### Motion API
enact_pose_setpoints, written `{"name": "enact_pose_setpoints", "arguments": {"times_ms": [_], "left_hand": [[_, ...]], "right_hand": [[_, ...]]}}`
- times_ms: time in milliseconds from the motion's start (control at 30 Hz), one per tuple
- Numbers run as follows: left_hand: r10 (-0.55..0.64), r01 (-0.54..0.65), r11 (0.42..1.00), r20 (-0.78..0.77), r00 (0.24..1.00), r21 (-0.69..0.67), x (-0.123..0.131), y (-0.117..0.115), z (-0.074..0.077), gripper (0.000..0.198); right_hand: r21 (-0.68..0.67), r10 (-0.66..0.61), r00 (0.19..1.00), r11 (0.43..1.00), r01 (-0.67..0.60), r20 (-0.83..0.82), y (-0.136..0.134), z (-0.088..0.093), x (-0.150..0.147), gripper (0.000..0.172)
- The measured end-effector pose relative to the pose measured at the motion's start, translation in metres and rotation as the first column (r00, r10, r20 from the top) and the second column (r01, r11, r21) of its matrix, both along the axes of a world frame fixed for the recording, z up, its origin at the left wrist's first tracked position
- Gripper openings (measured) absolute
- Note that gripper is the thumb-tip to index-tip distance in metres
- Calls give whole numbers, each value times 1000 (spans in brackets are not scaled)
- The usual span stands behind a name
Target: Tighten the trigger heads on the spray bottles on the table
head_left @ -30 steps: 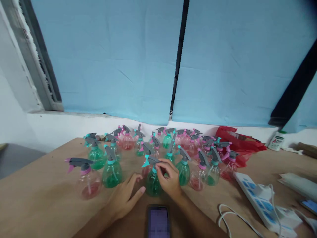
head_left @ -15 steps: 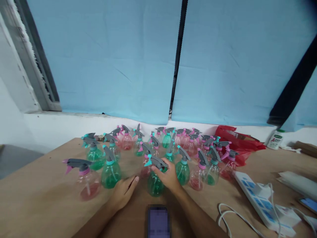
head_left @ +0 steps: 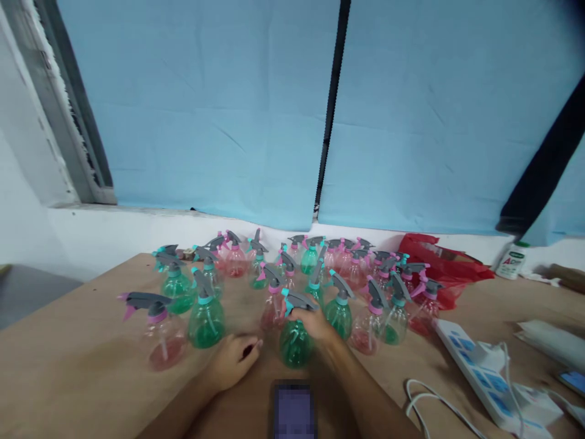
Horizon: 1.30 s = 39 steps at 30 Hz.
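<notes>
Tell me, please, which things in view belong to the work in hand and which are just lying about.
Part of the work:
right hand, gripping a green spray bottle
left hand, apart from that bottle
other spray bottles, probably

Apparently just lying about:
phone
power strip
red plastic bag
white bottle with green cap

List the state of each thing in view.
Right hand: around held green bottle's neck
Held green bottle: upright, spray head fitted
Left hand: loosely curled, apparently empty
Other spray bottles: upright, heads fitted
Power strip: plugs inserted
White bottle: green cap on
Red bag: crumpled
Blue curtains: drawn
Near phone: screen unreadable
Right phone: screen lit
</notes>
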State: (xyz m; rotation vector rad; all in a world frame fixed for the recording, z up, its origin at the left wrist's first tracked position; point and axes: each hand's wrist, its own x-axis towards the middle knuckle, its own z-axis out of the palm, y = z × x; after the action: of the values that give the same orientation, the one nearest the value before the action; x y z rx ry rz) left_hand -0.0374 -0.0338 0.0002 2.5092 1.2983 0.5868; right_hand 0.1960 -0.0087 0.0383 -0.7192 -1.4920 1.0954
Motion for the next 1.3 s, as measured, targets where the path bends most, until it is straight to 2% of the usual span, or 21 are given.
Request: {"name": "enact_pose_setpoints", "arguments": {"times_ms": [167, 367, 467, 567, 700, 867, 1100, 1300], "left_hand": [[-70, 71, 997, -94, 993, 7, -1, 2, -6, 28], [-61, 61, 998, -73, 995, -4, 0, 2, -5, 32], [-69, 69, 998, -54, 996, -3, 0, 1, -5, 33], [-76, 76, 997, -39, 996, 5, 0, 1, -5, 34], [-92, 92, 996, -20, 996, 2, 0, 1, -4, 32], [-86, 86, 996, -55, 995, -12, 1, 0, -3, 30], [-85, 85, 996, -58, 995, 4, 1, 0, -4, 31], [-87, 87, 996, -62, 994, 6, 1, -1, -3, 29]], "right_hand": [[27, 32, 999, 999, -32, 11, -4, 5, -2, 16], [1, -18, 1000, 1000, 18, -13, -7, 9, -5, 14], [43, -46, 999, 998, 46, -1, -9, 11, -5, 13], [68, -32, 999, 997, 33, -12, -10, 11, -6, 16], [36, -47, 999, 998, 47, -15, -7, 7, -8, 17], [76, -32, 999, 997, 31, 7, -8, 12, -8, 20], [34, -42, 999, 999, 43, -30, -8, 8, -9, 18], [84, -38, 999, 996, 37, 17, -6, 7, -8, 17]]}}
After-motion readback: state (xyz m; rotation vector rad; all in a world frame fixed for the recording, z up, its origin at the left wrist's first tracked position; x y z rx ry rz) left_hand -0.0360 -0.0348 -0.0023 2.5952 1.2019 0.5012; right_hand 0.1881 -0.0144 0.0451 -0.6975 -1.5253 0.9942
